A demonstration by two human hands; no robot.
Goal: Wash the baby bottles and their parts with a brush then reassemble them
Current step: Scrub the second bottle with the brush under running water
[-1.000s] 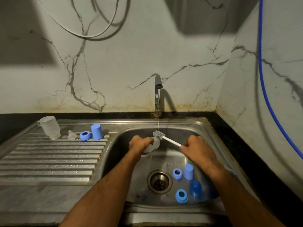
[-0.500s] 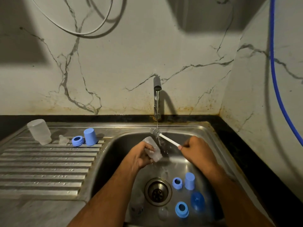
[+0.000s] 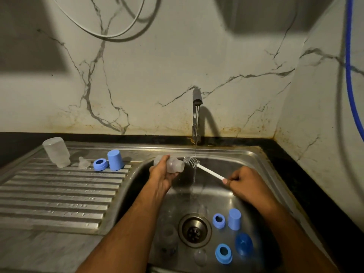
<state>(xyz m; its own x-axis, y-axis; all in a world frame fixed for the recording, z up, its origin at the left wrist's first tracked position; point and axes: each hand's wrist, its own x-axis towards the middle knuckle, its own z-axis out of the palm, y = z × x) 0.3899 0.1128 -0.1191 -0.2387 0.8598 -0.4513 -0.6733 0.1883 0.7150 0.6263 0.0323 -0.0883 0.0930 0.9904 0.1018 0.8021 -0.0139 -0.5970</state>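
A home kitchen, plainly; a steel sink (image 3: 256, 160) with a ribbed drainer (image 3: 59, 194) is set into a dark worktop (image 3: 295, 154) in a corner; a tap (image 3: 197, 107) runs water into the basin; marble-look wall panels (image 3: 157, 66), rust-stained along the bottom edge, rise behind; baby-bottle parts (image 3: 115, 160) stand on the drainer.

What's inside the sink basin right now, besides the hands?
On the basin floor by the drain: two blue rings, a blue cap, a blue dome, and faint clear pieces too dim to identify. The forearms hide part of the floor.
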